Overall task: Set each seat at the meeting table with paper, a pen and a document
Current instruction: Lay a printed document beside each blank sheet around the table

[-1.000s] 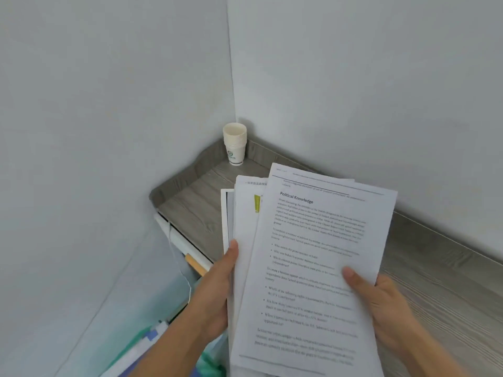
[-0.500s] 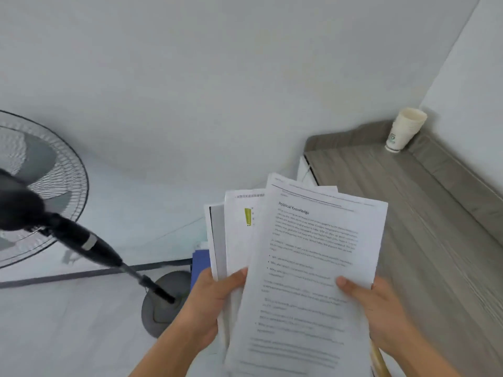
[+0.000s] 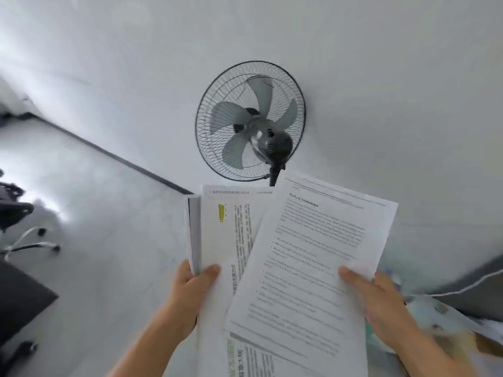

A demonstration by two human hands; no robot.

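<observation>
At the far left edge of the frame, an office chair (image 3: 16, 227) is showing only in part, its wheeled base blurred, and a dark slab (image 3: 21, 297) is filling the lower left corner; what that slab is cannot be told. A dark strip (image 3: 109, 155) is running diagonally across the left half, where the pale floor (image 3: 95, 240) is meeting the white wall (image 3: 136, 63).

Just left of centre at the bottom, the left hand (image 3: 190, 292) is closing on a stack of papers (image 3: 217, 240), thumb lying on the front of the stack and the other fingers hidden behind it. The front sheet there is carrying a yellow mark near its top and columns of print too blurred to read.

In the middle of the frame, above the papers, a standing fan (image 3: 250, 121) is facing away from the wall, its grey blades sitting inside a round wire cage and its pole dropping out of sight behind the sheets.

Right of centre, a printed document (image 3: 313, 254) is tilting to the right and overlapping the stack. The right hand (image 3: 381, 303) is gripping its right edge, thumb pressing on the page face, fingers behind.

At the lower right, a white cable (image 3: 468, 284) is crossing a blurred, dark surface.
</observation>
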